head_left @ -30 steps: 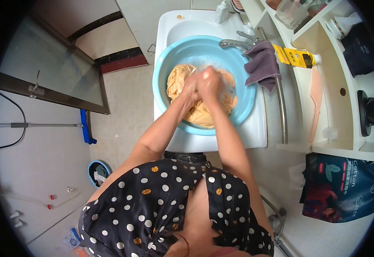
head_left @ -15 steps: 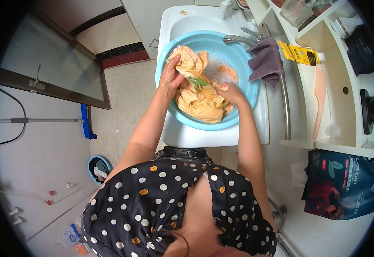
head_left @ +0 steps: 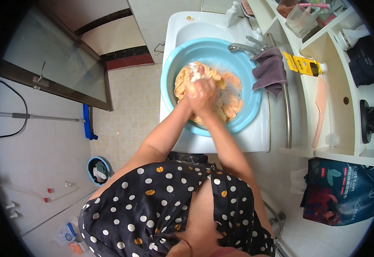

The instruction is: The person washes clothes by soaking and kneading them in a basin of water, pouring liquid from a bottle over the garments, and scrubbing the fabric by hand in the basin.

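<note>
A light blue round basin (head_left: 168, 103) holds soapy water and a wet yellow-orange garment (head_left: 181, 85). My hands are pressed together above the basin's left half, over the bunched cloth. My right hand (head_left: 206, 95) is in front, wet and closed, and covers most of my left hand (head_left: 188, 99). White foam or a pale part of the cloth shows at the fingertips. Both hands seem to grip the garment, though the exact hold is partly hidden. More of the cloth lies in sudsy water to the right of my hands.
The basin sits on a white sink (head_left: 259, 137) with a chrome faucet (head_left: 243, 48) at its back right. A purple cloth (head_left: 271, 70) hangs on a metal rail (head_left: 286, 115). White shelves (head_left: 334, 147) stand at right, with a yellow tube (head_left: 301, 64). A pump bottle (head_left: 232, 16) stands behind.
My hands were apart, spreading the garment between them with a green patch showing. They have come together, the right moving left, and the cloth is bunched. The view has shifted slightly.
</note>
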{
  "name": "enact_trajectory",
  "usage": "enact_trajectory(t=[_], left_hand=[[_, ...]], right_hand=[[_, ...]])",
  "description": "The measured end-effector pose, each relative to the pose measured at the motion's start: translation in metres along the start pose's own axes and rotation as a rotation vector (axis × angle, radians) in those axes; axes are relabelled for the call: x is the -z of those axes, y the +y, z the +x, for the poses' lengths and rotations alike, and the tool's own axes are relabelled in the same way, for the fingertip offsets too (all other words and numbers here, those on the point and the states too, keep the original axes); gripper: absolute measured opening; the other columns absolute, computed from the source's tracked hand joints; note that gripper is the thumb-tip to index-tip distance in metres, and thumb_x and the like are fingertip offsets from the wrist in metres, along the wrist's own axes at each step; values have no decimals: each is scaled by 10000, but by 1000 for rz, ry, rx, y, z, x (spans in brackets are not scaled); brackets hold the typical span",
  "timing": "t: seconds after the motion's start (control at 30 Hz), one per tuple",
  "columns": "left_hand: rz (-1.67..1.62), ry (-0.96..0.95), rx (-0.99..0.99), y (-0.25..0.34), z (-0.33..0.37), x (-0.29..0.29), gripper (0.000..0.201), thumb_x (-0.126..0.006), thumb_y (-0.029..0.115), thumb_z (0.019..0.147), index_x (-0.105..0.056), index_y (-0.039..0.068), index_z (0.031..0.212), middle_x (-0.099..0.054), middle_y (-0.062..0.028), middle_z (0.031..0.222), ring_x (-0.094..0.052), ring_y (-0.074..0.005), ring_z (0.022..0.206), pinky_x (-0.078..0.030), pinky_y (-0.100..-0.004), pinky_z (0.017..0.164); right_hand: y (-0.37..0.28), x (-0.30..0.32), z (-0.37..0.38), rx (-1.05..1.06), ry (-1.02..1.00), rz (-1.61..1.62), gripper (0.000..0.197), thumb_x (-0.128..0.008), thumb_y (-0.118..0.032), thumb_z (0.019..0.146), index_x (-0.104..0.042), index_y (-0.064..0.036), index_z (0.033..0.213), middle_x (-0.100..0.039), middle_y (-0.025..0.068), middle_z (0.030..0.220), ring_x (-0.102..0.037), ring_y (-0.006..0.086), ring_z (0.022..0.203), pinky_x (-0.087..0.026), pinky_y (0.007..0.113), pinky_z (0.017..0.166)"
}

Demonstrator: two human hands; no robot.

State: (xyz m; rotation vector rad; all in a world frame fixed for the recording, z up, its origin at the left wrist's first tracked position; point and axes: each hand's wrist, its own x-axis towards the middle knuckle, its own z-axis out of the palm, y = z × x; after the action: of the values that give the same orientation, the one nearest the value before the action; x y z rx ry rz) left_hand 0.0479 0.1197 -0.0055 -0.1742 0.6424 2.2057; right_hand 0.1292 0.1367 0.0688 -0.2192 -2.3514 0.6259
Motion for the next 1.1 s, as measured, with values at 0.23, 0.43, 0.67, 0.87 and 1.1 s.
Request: enact_trajectory(t=[0.23, 0.43, 0.67, 0.87, 1.1], left_hand=[[72, 295, -276, -8, 2, -21, 337, -469, 356, 916, -557, 35, 973, -583, -79, 756, -569, -199, 652, -471, -325, 617], [-22, -294, 244, 26, -19, -12, 629, -289, 595, 885, -564, 59, 1069, -604, -103, 893, -576, -216, 756, -476, -352, 694], [23, -156, -79, 42, -25, -48, 482, -365, 500, 908, -535, 99, 1115, -578, -68, 1054, -546, -241, 969, -435, -412, 875], [162, -286, -133, 64, -30, -73, 464, -533, 385, 870, -501, 30, 1167, -567, -83, 1101, -541, -208, 1016, -427, -387, 924], [169, -466, -143, 85, -41, -100, 422, -590, 322, 851, -511, 21, 1137, -597, -99, 1045, -585, -225, 961, -476, -371, 870]], right_hand=[[48, -13, 21, -473, 80, 324, 219, -613, -214, 705, -490, -34, 720, -582, 170, 693, -565, 377, 644, -437, 459, 587], [12, -15, 3, -100, 69, 194, 181, -653, -119, 671, -502, -56, 750, -554, 175, 698, -554, 341, 658, -419, 429, 583], [124, 28, -5, -606, -49, -178, 323, -597, -301, 749, -540, -45, 938, -618, 187, 895, -586, 363, 853, -445, 438, 746], [157, 44, -14, -544, -194, 331, 483, -583, -323, 823, -484, -14, 1181, -550, 179, 1157, -519, 298, 1086, -393, 356, 908], [79, 60, 52, -488, -426, 1051, 301, -528, -217, 900, -510, -18, 1125, -569, 21, 960, -497, 96, 866, -399, 234, 805]])
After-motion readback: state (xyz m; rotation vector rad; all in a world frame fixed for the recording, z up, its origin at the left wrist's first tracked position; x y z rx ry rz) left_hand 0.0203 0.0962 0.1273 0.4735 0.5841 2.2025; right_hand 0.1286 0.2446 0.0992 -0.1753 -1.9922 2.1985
